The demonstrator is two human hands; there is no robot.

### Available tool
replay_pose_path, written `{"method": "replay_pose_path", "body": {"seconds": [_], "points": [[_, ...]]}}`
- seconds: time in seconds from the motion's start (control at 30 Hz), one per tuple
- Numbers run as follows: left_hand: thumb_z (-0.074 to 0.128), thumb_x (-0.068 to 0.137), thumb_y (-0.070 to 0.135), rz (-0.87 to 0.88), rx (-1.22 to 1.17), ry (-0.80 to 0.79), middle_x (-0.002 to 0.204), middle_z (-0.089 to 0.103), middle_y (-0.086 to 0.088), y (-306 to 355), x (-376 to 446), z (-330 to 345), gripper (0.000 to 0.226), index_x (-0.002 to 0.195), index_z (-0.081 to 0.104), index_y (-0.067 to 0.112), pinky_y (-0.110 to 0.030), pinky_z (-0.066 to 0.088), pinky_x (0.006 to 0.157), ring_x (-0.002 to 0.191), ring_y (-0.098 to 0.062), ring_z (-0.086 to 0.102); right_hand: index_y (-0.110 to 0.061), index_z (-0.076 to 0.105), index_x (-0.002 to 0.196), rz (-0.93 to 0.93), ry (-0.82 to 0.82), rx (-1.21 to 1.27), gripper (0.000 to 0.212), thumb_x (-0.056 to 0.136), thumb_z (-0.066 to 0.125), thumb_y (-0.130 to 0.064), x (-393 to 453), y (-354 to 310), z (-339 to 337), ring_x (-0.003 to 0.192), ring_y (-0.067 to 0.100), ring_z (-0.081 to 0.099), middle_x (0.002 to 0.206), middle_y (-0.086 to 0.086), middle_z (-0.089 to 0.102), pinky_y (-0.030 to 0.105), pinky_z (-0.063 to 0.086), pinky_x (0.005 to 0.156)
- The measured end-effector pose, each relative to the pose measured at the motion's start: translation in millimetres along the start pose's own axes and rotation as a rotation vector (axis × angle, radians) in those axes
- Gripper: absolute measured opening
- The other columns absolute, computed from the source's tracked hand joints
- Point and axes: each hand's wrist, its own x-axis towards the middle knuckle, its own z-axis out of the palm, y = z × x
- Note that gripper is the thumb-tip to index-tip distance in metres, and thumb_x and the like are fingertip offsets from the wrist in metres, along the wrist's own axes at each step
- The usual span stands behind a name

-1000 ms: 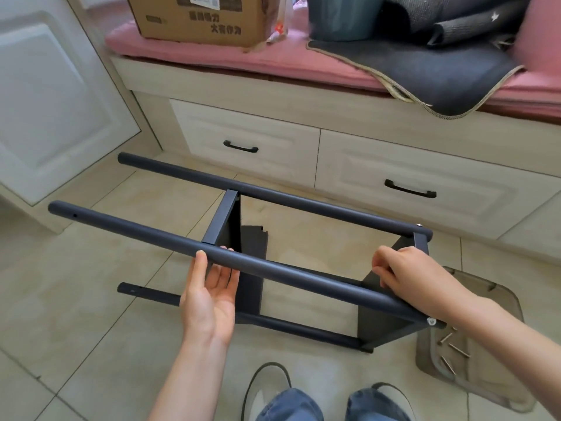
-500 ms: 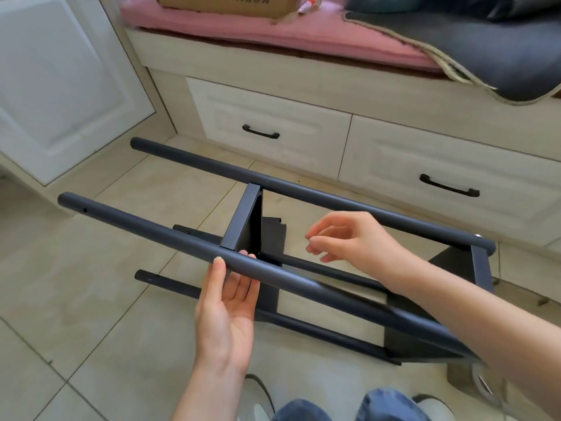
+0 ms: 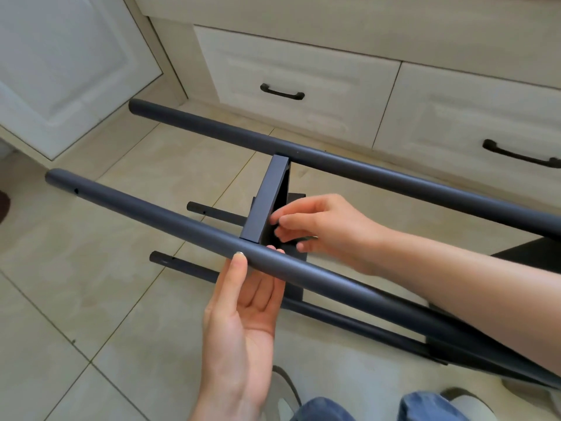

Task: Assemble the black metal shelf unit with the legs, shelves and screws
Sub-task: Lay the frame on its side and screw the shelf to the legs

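The black metal shelf unit lies on its side on the tiled floor. Its near upper leg [image 3: 170,221] runs from left to lower right, and the far upper leg [image 3: 334,161] runs parallel behind it. A black shelf [image 3: 268,202] stands on edge between them. Two lower legs [image 3: 194,265] lie near the floor. My left hand [image 3: 243,317] holds the near leg from below, thumb on its front, fingers behind. My right hand [image 3: 321,229] reaches between the legs, fingertips at the shelf's right face just above the near leg; whether it holds anything is hidden.
A white drawer unit with black handles [image 3: 282,92] stands right behind the far leg. A white panelled door [image 3: 60,71] is at the left. My shoes and jeans [image 3: 328,405] are at the bottom edge. Tiled floor lies to the left.
My right hand left the right end of the near leg and moved left to the middle shelf. The camera moved closer and tilted down. My left hand stays on the near leg.
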Motion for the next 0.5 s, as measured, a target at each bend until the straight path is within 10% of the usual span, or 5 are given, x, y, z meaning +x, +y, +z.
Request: {"method": "replay_pose_path", "body": {"seconds": [0.23,0.5], "points": [[0.063,0.080,0.029,0.004,0.051,0.016,0.110,0.075,-0.016,1,1,2,0.048,0.121,0.068,0.006,-0.033,0.049,0.090,0.098,-0.023,0.075,-0.013,0.067,0.080,0.030,-0.089,0.116,0.022,0.098,0.055,-0.010,14,2,10,0.059,0.009,0.048,0.066,0.001,0.055,0.017,0.043,0.054],[0.064,0.078,0.026,0.034,0.061,0.061,0.105,0.075,-0.017,3,-1,7,0.024,0.091,0.080,0.013,-0.015,0.041,0.042,0.082,-0.018,0.073,-0.010,0.060,0.091,-0.045,-0.173,0.142,0.010,0.092,0.061,-0.001,20,5,4,0.062,0.013,0.056,0.071,0.007,0.065,0.027,0.049,0.067]]}}
